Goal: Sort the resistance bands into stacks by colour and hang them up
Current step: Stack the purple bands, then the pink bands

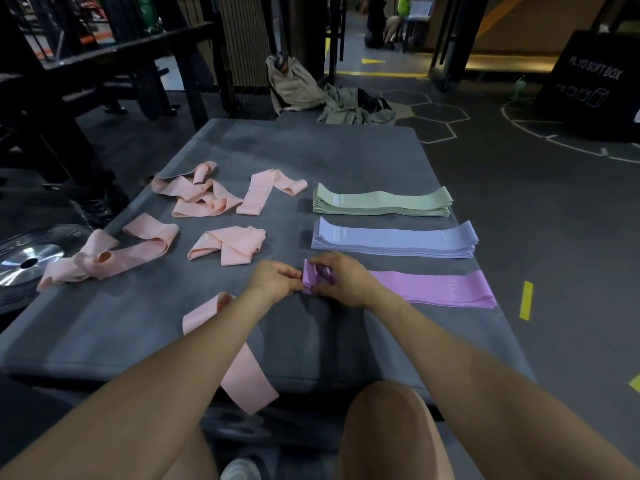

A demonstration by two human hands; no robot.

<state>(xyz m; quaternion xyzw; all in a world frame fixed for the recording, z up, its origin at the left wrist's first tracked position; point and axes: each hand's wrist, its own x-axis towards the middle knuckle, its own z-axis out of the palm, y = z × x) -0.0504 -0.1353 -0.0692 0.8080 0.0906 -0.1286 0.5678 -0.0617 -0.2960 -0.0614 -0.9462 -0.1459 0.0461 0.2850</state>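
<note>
Both hands meet at the left end of the purple bands (pixel 433 289) on the grey surface (pixel 277 150); the left hand (pixel 273 280) and right hand (pixel 341 280) pinch it; blue stack (pixel 394 239) and green stack (pixel 382 202) lie beyond; pink bands (pixel 221 244) scattered left.

We count three neat stacks on the right of the mat (pixel 242 341): one green stack (pixel 381 204) farthest, one blue stack (pixel 394 241) in the middle, one purple stack (pixel 433 289) nearest. Loose pink bands lie on the left in about six clumps (the far tangle (pixel 194 195) may hide more than one), with one pink band (pixel 242 375) nearest us. One weight plate (pixel 27 261) sits far left.
</note>
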